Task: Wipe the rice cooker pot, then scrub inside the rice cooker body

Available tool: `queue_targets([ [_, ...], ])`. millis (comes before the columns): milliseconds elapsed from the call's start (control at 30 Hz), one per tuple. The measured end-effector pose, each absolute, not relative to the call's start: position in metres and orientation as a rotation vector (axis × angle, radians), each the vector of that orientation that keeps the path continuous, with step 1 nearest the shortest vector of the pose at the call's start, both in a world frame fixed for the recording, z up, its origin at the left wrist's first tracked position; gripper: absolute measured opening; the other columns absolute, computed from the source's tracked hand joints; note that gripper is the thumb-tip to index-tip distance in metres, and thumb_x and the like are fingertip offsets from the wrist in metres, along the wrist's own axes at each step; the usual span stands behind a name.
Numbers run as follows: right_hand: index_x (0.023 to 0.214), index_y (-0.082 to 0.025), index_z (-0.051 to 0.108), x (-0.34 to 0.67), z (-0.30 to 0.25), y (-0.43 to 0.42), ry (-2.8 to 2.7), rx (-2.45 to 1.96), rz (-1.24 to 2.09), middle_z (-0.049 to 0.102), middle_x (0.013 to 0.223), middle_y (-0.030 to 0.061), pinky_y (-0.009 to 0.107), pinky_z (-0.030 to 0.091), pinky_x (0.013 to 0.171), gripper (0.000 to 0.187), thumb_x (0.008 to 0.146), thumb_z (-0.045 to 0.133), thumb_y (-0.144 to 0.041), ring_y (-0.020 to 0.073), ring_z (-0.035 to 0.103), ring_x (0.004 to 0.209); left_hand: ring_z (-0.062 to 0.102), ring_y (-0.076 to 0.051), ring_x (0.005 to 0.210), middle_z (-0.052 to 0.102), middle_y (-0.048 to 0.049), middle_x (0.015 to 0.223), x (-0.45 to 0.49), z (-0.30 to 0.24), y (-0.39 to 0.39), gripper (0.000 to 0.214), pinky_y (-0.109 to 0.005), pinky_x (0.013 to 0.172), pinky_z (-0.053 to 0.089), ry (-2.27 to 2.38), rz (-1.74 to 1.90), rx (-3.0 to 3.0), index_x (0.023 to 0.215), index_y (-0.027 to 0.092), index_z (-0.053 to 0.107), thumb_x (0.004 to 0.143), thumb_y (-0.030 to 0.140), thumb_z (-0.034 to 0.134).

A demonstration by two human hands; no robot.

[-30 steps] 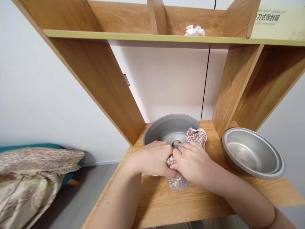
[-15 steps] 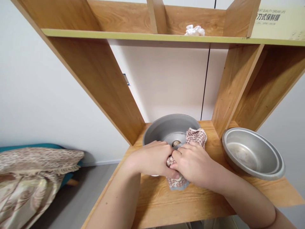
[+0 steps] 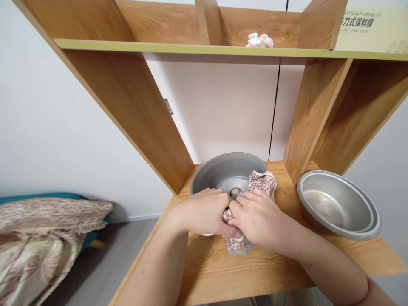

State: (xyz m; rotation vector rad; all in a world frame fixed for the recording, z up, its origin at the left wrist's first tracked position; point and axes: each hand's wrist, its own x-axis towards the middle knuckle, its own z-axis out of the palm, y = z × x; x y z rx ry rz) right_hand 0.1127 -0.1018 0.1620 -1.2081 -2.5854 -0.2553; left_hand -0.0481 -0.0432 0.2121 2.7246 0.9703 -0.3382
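A grey metal pot (image 3: 223, 172) stands on the wooden shelf board (image 3: 251, 272) in front of me. A brown-and-white patterned cloth (image 3: 263, 182) hangs over its near rim and reaches down to the board. My left hand (image 3: 204, 211) is closed around the cloth and the pot's near rim. Right beside it, touching, my right hand (image 3: 259, 219) grips the same cloth with its fingers curled. A small round fitting shows on the pot's bottom just beyond my fingers.
A steel bowl (image 3: 338, 204) sits tilted on the board to the right, beyond an upright wooden divider (image 3: 310, 114). A crumpled white paper (image 3: 259, 41) lies on the upper shelf. A patterned blanket (image 3: 44, 238) lies low at the left. White wall behind.
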Motion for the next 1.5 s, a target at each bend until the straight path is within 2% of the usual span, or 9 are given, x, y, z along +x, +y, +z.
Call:
queue_targets([
  [233,0.09,-0.017,0.061,0.1069,0.1566,-0.0976,-2.483,-1.281,-0.254,0.068,0.083,0.0046,0.037,0.033,0.076,0.025,0.096,0.056,-0.04,0.0232,0.06,0.088,0.042,-0.012,0.05,0.052,0.0061,0.049,-0.0473,0.214,-0.0447,0.033,-0.027,0.053,0.03,1.005,-0.343,2.712,0.055,0.024,0.06,0.063,0.053,0.073],
  [600,0.088,-0.016,0.058,0.1094,0.1563,-0.1002,-2.527,-1.229,-0.328,0.066,0.083,0.0053,0.036,0.032,0.073,0.02,0.096,0.055,-0.033,0.022,0.058,0.082,0.038,-0.012,0.048,0.048,0.005,0.048,-0.0478,0.2119,-0.0439,0.035,-0.027,0.053,0.028,0.988,-0.321,2.714,0.053,0.023,0.057,0.065,0.052,0.071],
  [900,0.089,-0.016,0.06,0.1084,0.1579,-0.0995,-2.495,-1.253,-0.293,0.067,0.083,0.0046,0.037,0.034,0.075,0.023,0.096,0.057,-0.038,0.0226,0.06,0.085,0.039,-0.012,0.048,0.049,0.0051,0.048,-0.0485,0.2118,-0.0431,0.035,-0.027,0.051,0.027,0.982,-0.317,2.728,0.054,0.023,0.057,0.064,0.053,0.073],
  [1233,0.09,-0.015,0.062,0.1064,0.1587,-0.1004,-2.472,-1.276,-0.301,0.069,0.085,0.0052,0.038,0.037,0.078,0.025,0.094,0.06,-0.04,0.024,0.062,0.086,0.027,-0.011,0.045,0.04,0.0058,0.045,-0.0499,0.21,-0.0431,0.038,-0.029,0.048,0.025,0.95,-0.32,2.762,0.05,0.021,0.042,0.069,0.044,0.065],
  [1500,0.091,-0.015,0.061,0.1077,0.1628,-0.1023,-2.501,-1.273,-0.282,0.068,0.086,0.0063,0.038,0.036,0.079,0.025,0.096,0.057,-0.039,0.0245,0.062,0.087,0.031,-0.012,0.045,0.041,0.0054,0.045,-0.05,0.2117,-0.0431,0.036,-0.03,0.048,0.024,0.925,-0.313,2.759,0.05,0.022,0.046,0.071,0.043,0.065],
])
